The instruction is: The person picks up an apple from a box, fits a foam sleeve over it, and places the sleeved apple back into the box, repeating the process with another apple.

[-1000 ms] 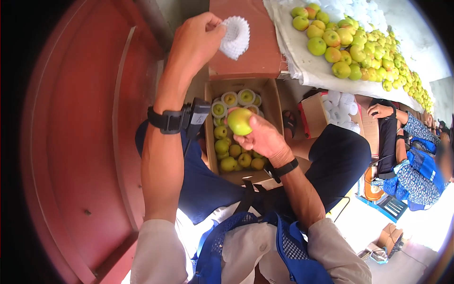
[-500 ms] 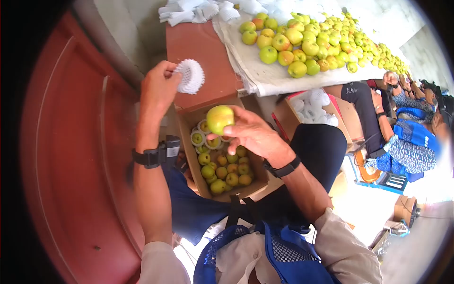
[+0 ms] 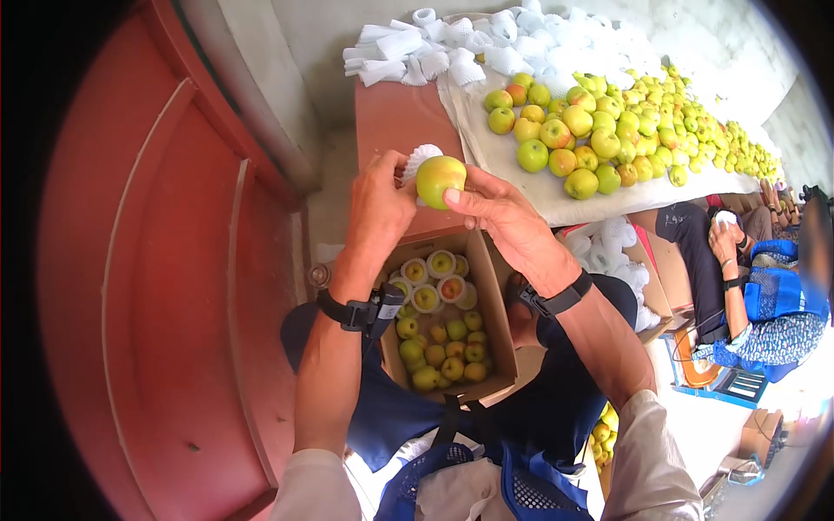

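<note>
My right hand (image 3: 512,217) is closed around a yellow-green apple (image 3: 440,181), thumb on its near side. My left hand (image 3: 380,200) pinches a white foam net sleeve (image 3: 420,158), which is partly hidden behind the apple. Both hands are close together above an open cardboard box (image 3: 506,334) between my knees. Inside the box, several apples in foam sleeves (image 3: 426,298) sit at the far end, and bare apples (image 3: 443,352) fill the near end.
A cloth-covered table (image 3: 556,204) bears a long heap of apples (image 3: 599,130), with a pile of foam sleeves (image 3: 521,43) behind. Right of my knee is a box of white foam (image 3: 612,247). A co-worker in a blue vest (image 3: 777,295) sits at right. A red door (image 3: 165,304) stands at left.
My hands have come together: the apple has risen towards the foam sleeve, and the sleeve is now behind it. The view has shifted, showing more of the foam pile.
</note>
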Action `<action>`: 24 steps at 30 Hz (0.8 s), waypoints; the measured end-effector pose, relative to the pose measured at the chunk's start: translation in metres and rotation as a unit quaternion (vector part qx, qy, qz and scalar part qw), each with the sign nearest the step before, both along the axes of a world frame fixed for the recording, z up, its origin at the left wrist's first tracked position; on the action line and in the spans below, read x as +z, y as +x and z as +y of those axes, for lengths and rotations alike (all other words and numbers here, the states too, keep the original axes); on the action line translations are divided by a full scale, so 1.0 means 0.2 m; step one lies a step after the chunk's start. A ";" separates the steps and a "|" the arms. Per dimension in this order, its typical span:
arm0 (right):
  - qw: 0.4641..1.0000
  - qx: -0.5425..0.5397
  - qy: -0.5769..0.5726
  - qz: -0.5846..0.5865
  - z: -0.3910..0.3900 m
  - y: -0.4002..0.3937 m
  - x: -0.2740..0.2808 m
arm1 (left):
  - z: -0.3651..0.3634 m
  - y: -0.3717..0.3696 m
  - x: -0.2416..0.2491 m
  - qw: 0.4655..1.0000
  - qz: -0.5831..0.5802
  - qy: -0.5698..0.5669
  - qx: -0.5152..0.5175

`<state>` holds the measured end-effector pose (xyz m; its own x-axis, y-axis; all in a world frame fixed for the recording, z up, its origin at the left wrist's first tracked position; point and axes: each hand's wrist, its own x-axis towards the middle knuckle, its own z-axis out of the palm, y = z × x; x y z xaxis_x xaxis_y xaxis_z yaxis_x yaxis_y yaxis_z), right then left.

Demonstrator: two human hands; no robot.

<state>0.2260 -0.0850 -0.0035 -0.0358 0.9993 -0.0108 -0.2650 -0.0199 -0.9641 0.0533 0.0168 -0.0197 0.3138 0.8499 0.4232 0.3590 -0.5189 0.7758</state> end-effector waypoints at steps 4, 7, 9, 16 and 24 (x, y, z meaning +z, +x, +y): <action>1.000 -0.005 -0.003 -0.005 0.06 0.01 0.02 | 0.00 0.03 -0.02 1.000 0.023 0.012 0.016; 1.000 0.010 -0.006 -0.028 0.10 0.06 0.07 | 0.01 0.04 0.00 1.000 -0.007 -0.012 0.008; 0.999 0.023 -0.006 -0.032 0.11 0.07 0.09 | -0.02 0.05 0.04 0.999 -0.009 -0.030 0.006; 0.999 0.033 -0.002 0.018 0.13 0.12 0.09 | 0.02 0.09 0.00 0.999 0.018 -0.032 0.030; 1.000 0.010 0.014 -0.017 0.14 0.17 0.05 | 0.01 0.12 0.01 0.982 -0.068 -0.164 -0.060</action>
